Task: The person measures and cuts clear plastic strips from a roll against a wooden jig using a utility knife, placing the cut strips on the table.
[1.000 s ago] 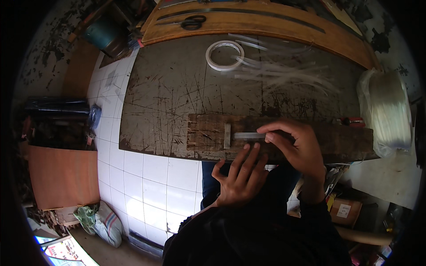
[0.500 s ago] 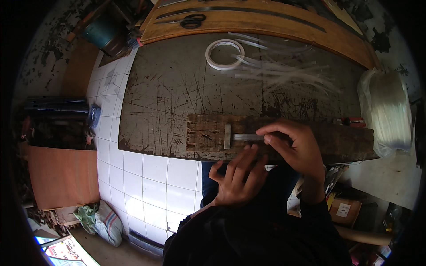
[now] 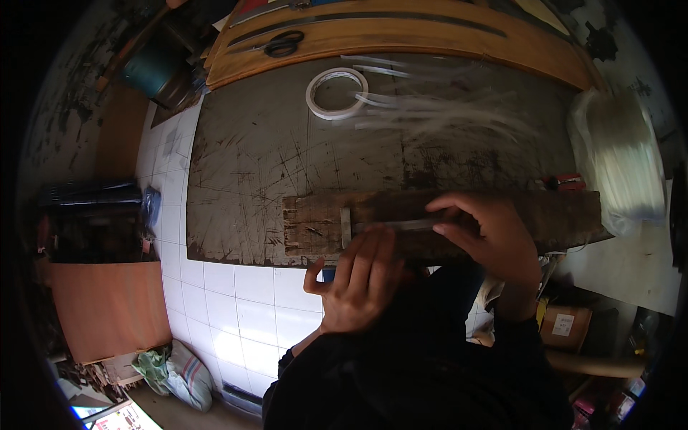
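Note:
A small bundle of thin clear strips (image 3: pixel 412 225), apparently plastic, lies along a worn wooden board (image 3: pixel 459 204). My right hand (image 3: pixel 494 233) curls over the bundle's right end, thumb and index finger at its sides; the exact contact is blurred. My left hand (image 3: pixel 362 276) stretches its fingers flat over the bundle's left part, its fingertips on the board's near side and its thumb out to the left. Just beyond those fingertips a short upright metal piece (image 3: pixel 345 228) stands across the board. The left end of the strips is hidden under my left fingers.
On the scratched dark table (image 3: pixel 236 165) lie a white tape roll (image 3: pixel 337 115) and loose clear strips (image 3: pixel 444 118). A wrapped coil of clear strip (image 3: pixel 620 165) stands at the right. Black-handled scissors (image 3: pixel 284 44) and a long metal ruler (image 3: pixel 373 18) rest on the far wooden plank.
My left hand has moved left and up, onto the strips' left part near the metal piece. My right hand stays near the right end. The whole view has shifted slightly.

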The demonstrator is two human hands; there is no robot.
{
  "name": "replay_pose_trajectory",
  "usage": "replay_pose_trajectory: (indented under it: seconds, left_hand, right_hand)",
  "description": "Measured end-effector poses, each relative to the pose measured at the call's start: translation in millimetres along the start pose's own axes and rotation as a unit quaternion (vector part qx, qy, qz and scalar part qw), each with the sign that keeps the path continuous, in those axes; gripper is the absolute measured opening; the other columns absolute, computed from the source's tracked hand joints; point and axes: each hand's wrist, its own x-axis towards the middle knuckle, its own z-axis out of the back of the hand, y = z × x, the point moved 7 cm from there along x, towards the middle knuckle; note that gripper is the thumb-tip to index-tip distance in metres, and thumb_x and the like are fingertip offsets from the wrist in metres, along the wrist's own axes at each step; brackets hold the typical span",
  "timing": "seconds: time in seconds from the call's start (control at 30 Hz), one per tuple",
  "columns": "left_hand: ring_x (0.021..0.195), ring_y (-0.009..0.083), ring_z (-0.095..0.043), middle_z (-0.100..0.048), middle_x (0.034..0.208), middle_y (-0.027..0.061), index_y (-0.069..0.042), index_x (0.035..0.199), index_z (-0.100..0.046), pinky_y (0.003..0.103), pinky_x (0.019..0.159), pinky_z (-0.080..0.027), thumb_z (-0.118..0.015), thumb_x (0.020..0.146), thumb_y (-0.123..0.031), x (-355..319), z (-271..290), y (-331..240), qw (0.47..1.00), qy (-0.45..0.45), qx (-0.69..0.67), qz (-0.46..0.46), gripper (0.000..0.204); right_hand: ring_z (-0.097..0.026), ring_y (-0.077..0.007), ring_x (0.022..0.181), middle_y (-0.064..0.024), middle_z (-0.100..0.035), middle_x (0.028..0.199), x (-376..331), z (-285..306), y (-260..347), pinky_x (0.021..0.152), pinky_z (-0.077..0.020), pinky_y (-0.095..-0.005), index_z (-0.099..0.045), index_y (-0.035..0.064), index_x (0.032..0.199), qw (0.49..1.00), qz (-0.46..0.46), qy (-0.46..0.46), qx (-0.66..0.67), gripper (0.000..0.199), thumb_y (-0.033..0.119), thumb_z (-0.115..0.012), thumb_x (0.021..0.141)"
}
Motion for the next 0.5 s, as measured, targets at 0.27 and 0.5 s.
replay_pose_trajectory:
  seconds: [0.27,0.5]
  left_hand:
    - [0.099,0.0102,-0.055,-0.056,0.113,-0.0027,-0.016,0.115,-0.06,0.039,0.095,-0.018,-0.075,0.068,-0.025,1.1,2.3,-4.9,1.0,0.003,0.016,-0.027,0.05]
    - [0.1,0.0139,-0.052,-0.052,0.112,-0.0016,-0.023,0.116,-0.061,0.04,0.092,-0.021,-0.075,0.068,-0.028,5.5,0.4,-12.8,0.997,0.006,0.066,-0.048,0.05]
  right_hand:
    - [-0.061,-0.0112,0.067,-0.0059,-0.065,0.078,-49.8,80.3,-59.2,0.063,-0.0474,-0.0247,-0.063,0.0038,0.095,0.993,-0.112,-0.021,-0.006,0.017,0.009,-0.064,0.079]
    - [-0.056,-0.0083,0.067,-0.0029,-0.059,0.076,-85.6,138.7,-111.9,0.061,-0.0447,-0.0214,-0.061,-0.0005,0.087,0.984,-0.155,-0.087,0.027,0.015,-0.008,-0.06,0.074]
